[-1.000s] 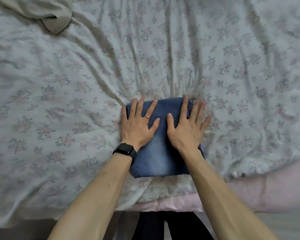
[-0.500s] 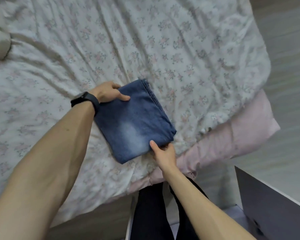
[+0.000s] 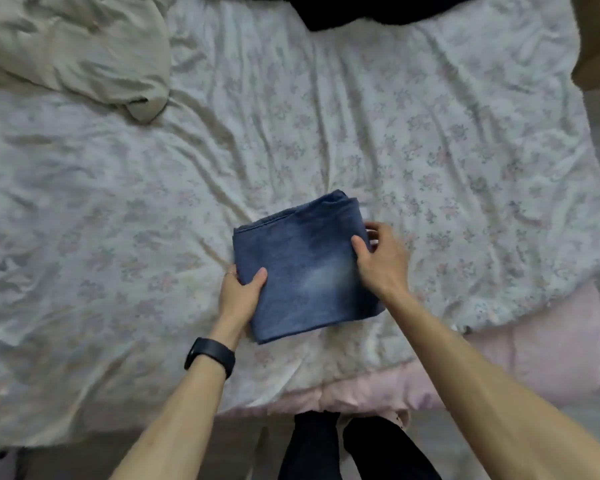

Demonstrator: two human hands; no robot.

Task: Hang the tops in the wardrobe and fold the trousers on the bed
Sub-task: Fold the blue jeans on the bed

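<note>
The jeans are folded into a compact blue denim square with a faded pale patch on the top face. They sit near the front edge of the bed, a little right of its middle, turned slightly so the far right corner points away. Whether the bundle rests fully on the sheet or is lifted a little cannot be told.

The left hand grips the near left edge, with the thumb lying on top of the denim and the fingers tucked beneath. A ring shows on one finger and a black watch sits on that wrist. The right hand clamps the right edge, thumb pressed on the top face and fingers curled round behind the fold.

The sheet is white with a faint floral print and heavily creased. A pink cover shows below it along the near right edge. A crumpled beige garment lies at the far left corner, well apart from the jeans. A dark garment lies at the far edge, cut off by the frame. The person's dark-clad legs stand against the bed.
</note>
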